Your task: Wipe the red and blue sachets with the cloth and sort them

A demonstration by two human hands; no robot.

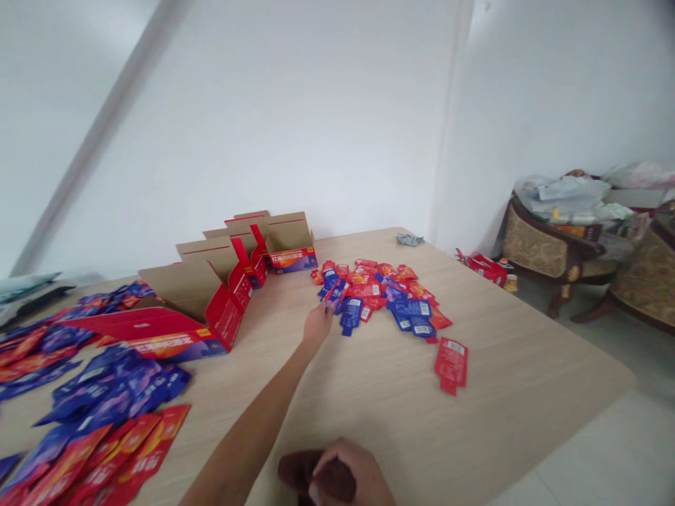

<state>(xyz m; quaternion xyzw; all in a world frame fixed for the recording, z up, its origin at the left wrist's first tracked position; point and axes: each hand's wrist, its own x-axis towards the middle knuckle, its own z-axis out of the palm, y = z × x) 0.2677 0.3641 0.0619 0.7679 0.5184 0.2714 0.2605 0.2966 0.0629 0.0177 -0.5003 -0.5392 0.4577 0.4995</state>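
My left hand (318, 323) reaches out over the table, its fingers pinched on a blue-purple sachet (334, 291) at the near left edge of a loose pile. Red sachets (363, 287) and blue sachets (413, 309) lie mixed and overlapping in that pile. One red sachet (452, 362) rests apart, closer to me on the right. At the bottom of the view my right hand (353, 471) is curled around a dark reddish-brown rounded thing (300, 469), whose kind I cannot make out; the hand is partly cut off by the frame.
Open red cardboard boxes (174, 344) stand in a row on the left. Beside them are heaped blue sachets (124, 383) and red-orange sachets (131, 457). A crumpled grey item (410, 239) lies at the table's far corner. Cushioned wooden chairs (548, 246) piled with bags stand right.
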